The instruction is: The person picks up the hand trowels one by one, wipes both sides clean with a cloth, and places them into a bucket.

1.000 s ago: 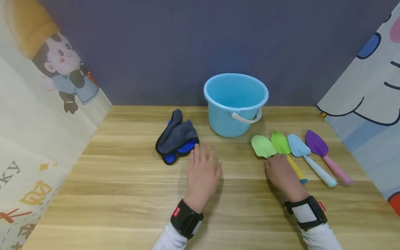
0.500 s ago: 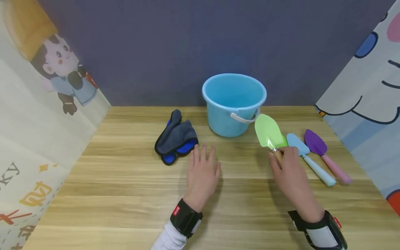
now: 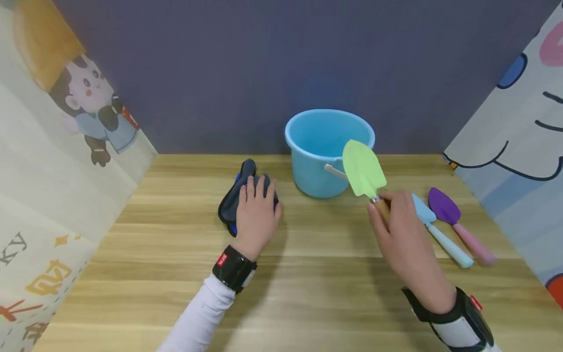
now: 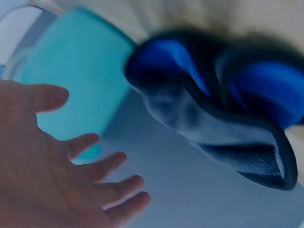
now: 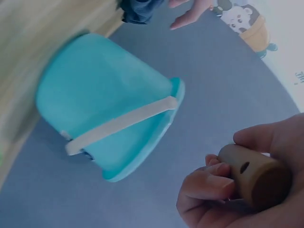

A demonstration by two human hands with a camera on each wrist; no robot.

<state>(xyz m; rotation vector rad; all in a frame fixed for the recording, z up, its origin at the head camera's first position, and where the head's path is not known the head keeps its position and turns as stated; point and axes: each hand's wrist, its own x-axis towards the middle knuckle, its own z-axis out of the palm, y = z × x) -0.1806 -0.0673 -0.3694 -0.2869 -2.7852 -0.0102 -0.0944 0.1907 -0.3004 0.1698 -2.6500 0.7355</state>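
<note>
My right hand [image 3: 406,239] grips the wooden handle [image 5: 254,175] of a light green garden trowel [image 3: 362,168], its blade raised in front of the bucket. The light blue bucket [image 3: 314,171] stands upright at the back with its white handle [image 5: 121,123] hanging down. My left hand [image 3: 256,217] is over a folded dark grey cloth [image 3: 230,205] with black edging and blue lining. In the left wrist view its fingers are spread and relaxed, with a gap between them and the cloth [image 4: 190,109].
To the right lie a light blue trowel [image 3: 448,247] and a purple trowel [image 3: 444,205] with a pink handle. A dark wall [image 3: 211,78] rises behind the wooden table [image 3: 145,274]. Printed cartoon panels stand on both sides.
My right hand has lifted the light green trowel off the table and brought it toward the bucket. My left hand has moved left and forward over the cloth. The yellow-handled trowel is now hidden.
</note>
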